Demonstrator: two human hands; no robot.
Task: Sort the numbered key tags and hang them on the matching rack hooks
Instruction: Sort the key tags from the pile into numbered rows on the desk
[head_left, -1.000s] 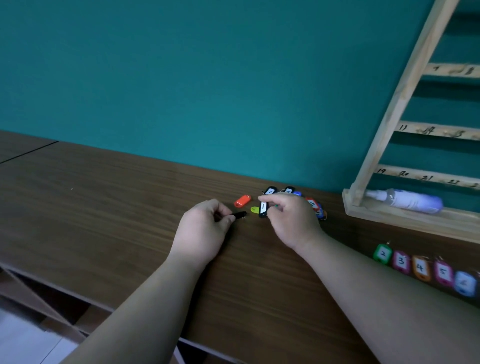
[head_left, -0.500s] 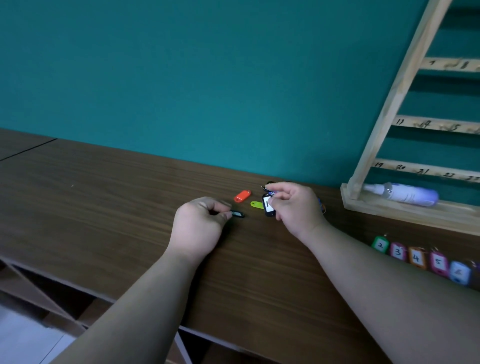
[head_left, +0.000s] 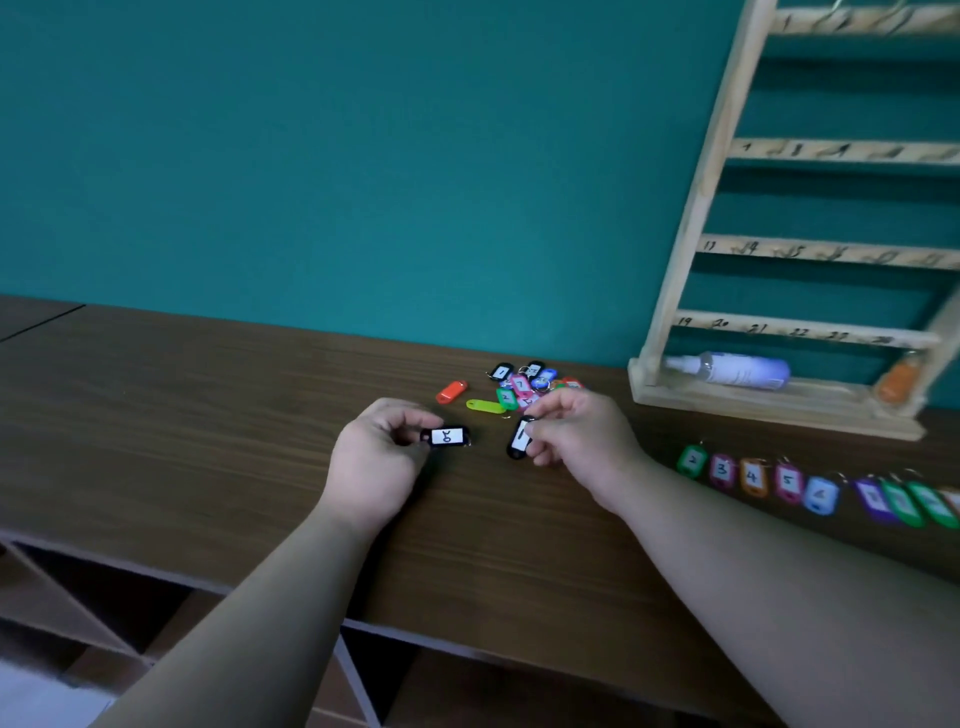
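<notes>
My left hand pinches a black key tag by one end, its white label facing up with a handwritten mark. My right hand pinches a second black key tag that hangs upright and reads 1. Behind both hands lies a pile of coloured tags, with an orange tag and a yellow-green tag beside it. The wooden rack with numbered hook rails stands against the wall at the right.
A row of sorted tags numbered 2 to 6 and onward lies on the brown table at the right. A white spray bottle and an orange tag rest on the rack's base. Open shelves show below the table edge.
Both hands have drawn back from the pile toward me, each with a black tag. The left tag has turned label up, and the view has tilted up along the rack.
</notes>
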